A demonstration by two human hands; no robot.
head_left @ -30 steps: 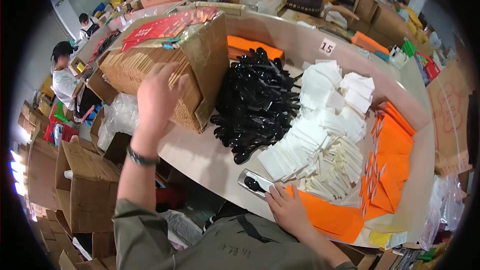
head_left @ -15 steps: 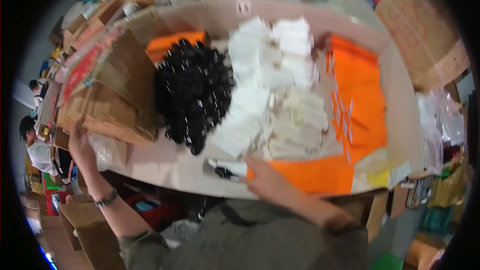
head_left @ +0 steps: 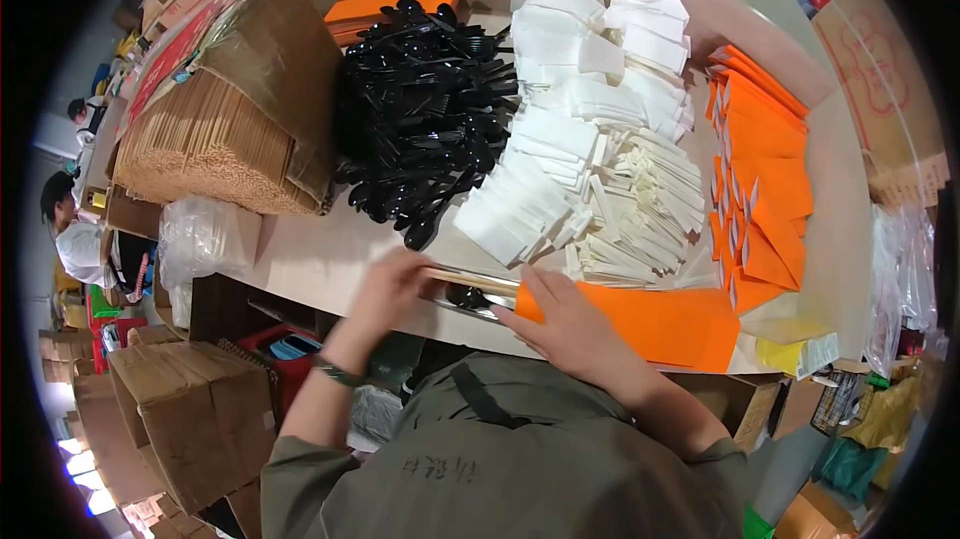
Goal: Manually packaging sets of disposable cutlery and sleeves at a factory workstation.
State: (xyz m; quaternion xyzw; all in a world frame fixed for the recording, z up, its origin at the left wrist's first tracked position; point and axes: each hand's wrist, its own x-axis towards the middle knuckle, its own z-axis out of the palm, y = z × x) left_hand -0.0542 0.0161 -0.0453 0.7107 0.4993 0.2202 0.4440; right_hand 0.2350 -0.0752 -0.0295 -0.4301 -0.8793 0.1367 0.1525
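My left hand [head_left: 393,286] pinches the end of a pair of wooden chopsticks [head_left: 470,282] at the table's front edge. The other end of the chopsticks reaches to the mouth of a flat orange paper sleeve [head_left: 635,324]. Over that mouth lies my right hand [head_left: 565,324], its fingers stretched out and pressing on the sleeve. A black plastic spoon [head_left: 467,297] pokes out of the sleeve below the chopsticks, partly hidden by a clear edge and my fingers.
A cardboard box [head_left: 290,69] at left holds a dense stack of wooden chopsticks [head_left: 200,154]. Behind my hands lie a heap of black cutlery [head_left: 430,109], white paper packets [head_left: 560,139] and cream-coloured packets [head_left: 645,204]. More orange sleeves [head_left: 765,179] are piled at right inside the table's raised rim [head_left: 845,229].
My left hand has come from the chopstick box to the orange sleeve and now holds chopsticks at its mouth. My right hand stays on the sleeve. The view has shifted.
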